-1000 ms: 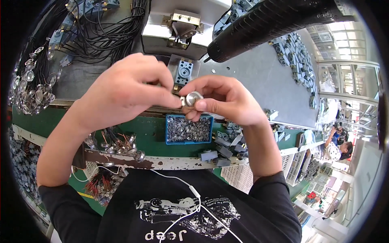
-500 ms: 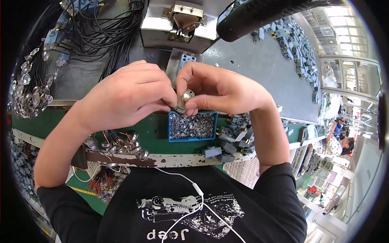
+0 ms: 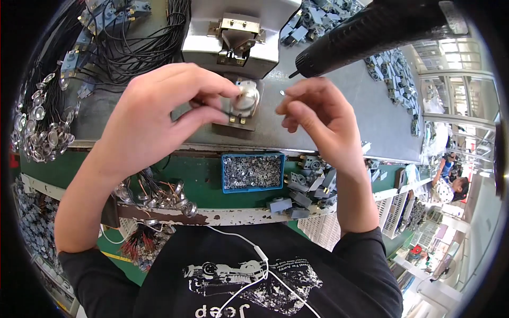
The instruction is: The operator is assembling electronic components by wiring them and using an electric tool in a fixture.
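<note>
My left hand (image 3: pixel 167 100) has its thumb and forefinger at the left edge of a round metal cap (image 3: pixel 249 99), which is smeared by motion. The cap lies over a blue-grey switch-like part with brass terminals (image 3: pixel 243 121), on a small metal fixture (image 3: pixel 241 131). To the right, my right hand (image 3: pixel 324 116) is raised above the table with loosely curled fingers, and nothing shows in them. Beyond it hangs a black power screwdriver (image 3: pixel 371 42), its thin bit pointing down-left.
A blue tray (image 3: pixel 253 189) of small metal pieces stands nearest me. Grey switch parts (image 3: pixel 305 185) lie right of it, wired metal discs (image 3: pixel 159 196) left of it. Black cables (image 3: pixel 140 47) cover the back left. A metal housing (image 3: pixel 260 50) stands behind the fixture.
Both hands held the round metal part together above the table's front edge. The cap is now farther back at the fixture with my left hand, and my right hand has moved away rightward.
</note>
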The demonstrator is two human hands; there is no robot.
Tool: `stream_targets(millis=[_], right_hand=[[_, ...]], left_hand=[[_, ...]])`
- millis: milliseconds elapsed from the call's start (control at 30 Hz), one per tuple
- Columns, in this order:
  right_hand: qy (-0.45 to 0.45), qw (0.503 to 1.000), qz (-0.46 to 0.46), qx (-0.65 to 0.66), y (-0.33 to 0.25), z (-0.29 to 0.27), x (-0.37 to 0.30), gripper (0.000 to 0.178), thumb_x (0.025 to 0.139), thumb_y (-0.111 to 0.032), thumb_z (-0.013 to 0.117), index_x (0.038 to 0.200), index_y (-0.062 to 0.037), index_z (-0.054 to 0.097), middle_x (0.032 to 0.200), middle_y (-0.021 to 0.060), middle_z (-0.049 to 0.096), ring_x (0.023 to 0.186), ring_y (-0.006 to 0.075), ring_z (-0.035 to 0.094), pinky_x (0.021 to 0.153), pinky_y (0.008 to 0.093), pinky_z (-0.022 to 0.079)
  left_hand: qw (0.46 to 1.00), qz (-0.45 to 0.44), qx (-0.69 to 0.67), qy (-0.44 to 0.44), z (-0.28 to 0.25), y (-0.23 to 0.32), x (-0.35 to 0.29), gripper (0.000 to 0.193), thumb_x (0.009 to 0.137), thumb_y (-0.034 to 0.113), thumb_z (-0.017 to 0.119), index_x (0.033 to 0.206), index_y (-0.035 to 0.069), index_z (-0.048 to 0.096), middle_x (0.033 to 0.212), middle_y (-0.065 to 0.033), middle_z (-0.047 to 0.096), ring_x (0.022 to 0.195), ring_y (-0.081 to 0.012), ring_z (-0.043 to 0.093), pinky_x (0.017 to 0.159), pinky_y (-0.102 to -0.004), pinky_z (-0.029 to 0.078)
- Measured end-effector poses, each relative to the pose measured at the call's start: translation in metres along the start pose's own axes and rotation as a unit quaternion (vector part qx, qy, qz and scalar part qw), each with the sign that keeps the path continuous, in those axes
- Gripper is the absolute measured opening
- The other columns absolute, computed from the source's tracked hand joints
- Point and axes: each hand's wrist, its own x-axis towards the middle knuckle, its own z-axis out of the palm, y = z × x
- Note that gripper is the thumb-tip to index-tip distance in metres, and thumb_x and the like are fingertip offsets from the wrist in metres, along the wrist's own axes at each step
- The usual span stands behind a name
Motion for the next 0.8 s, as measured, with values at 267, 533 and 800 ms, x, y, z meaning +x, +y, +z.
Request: stream_targets(millis=[267,533,800], right_hand=[[0.312,0.838,-0.431,-0.121,-0.048,-0.028,0.014,0.034,0.108,-0.003,0.044,0.142,0.0016,0.043,0.133,0.0351,0.060,0.101,0.0269,0.067,0.082,0.0382,0.056],[0.472,0.788,-0.396,0.016,-0.058,-0.030,0.071,0.035,0.102,-0.005,0.059,0.134,0.0046,0.048,0.109,0.0253,0.069,0.086,0.0220,0.068,0.074,0.0335,0.056],[0.417,0.822,-0.385,0.047,-0.062,-0.017,0.053,0.044,0.097,-0.003,0.066,0.136,0.0026,0.046,0.107,0.0202,0.069,0.086,0.0195,0.068,0.074,0.0312,0.056]], left_hand=[[0.994,-0.027,0.074,-0.072,0.021,-0.020,0.008,0.021,0.083,0.014,0.081,0.101,0.005,0.074,0.085,-0.0091,0.070,0.082,-0.0284,0.067,0.074,-0.0401,0.054],[0.989,-0.057,0.091,-0.104,0.018,-0.018,0.015,0.022,0.085,0.011,0.078,0.107,0.008,0.076,0.089,-0.0081,0.072,0.084,-0.0269,0.068,0.075,-0.0379,0.055],[0.981,-0.085,0.046,-0.166,0.006,-0.022,0.023,0.020,0.087,0.012,0.077,0.107,0.009,0.076,0.086,-0.0071,0.070,0.084,-0.0262,0.068,0.074,-0.0375,0.054]])
